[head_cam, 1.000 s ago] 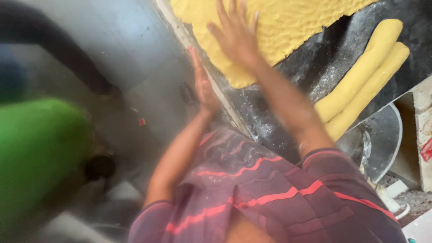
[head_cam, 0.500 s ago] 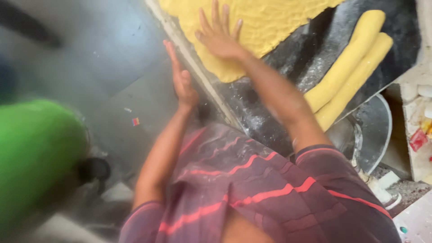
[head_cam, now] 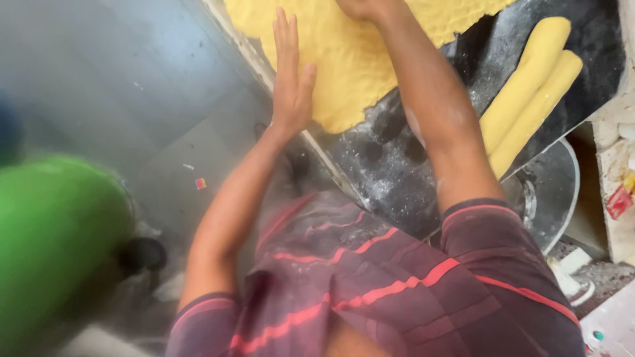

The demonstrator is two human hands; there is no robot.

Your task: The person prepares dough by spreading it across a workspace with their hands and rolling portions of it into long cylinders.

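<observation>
Flat yellow bumpy dough sheet (head_cam: 357, 59) w/ ragged edge on dark floured table (head_cam: 397, 165). Left hand (head_cam: 291, 86) flat, fingers straight, on it; right hand (head_cam: 360, 8) cut off, can't tell.

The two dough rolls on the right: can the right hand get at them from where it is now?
Probably yes. The right hand rests on the dough sheet, and only bare floured counter separates it from the rolls.

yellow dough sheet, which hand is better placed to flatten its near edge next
Probably left. The left hand lies flat, fingers spread, on the yellow dough sheet near that edge; the right hand is farther up, mostly out of frame.
</observation>
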